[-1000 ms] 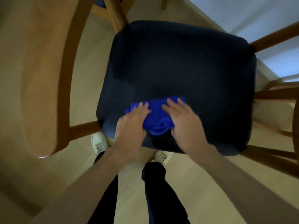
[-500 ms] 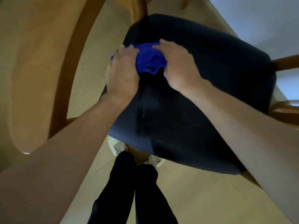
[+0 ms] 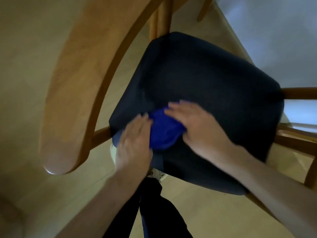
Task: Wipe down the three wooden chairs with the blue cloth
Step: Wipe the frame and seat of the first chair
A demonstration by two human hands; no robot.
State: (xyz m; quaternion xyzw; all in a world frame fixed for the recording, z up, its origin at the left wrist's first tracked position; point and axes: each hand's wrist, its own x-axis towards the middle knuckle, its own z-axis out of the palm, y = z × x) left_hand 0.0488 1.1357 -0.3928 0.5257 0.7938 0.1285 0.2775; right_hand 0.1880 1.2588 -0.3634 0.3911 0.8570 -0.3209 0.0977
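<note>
A wooden chair with a dark navy seat cushion (image 3: 214, 86) fills the middle of the view. Its curved wooden backrest (image 3: 89, 69) arcs down the left side. A bunched blue cloth (image 3: 163, 129) lies on the near left part of the cushion. My left hand (image 3: 135, 141) presses flat on the cloth's left edge, fingers straight. On the cloth's right side my right hand (image 3: 200, 127) presses down, fingers stretched out. Both hands are motion-blurred.
Wooden rails of a neighbouring chair (image 3: 298, 140) show at the right edge. More chair legs (image 3: 159, 19) stand at the top. A pale wall (image 3: 274, 31) runs along the upper right. My dark trouser legs (image 3: 151, 212) and a white shoe stand on the light wood floor.
Both hands have slid the cloth from the cushion's far left corner back toward the near left edge. One second ago the cloth was also near the front edge.
</note>
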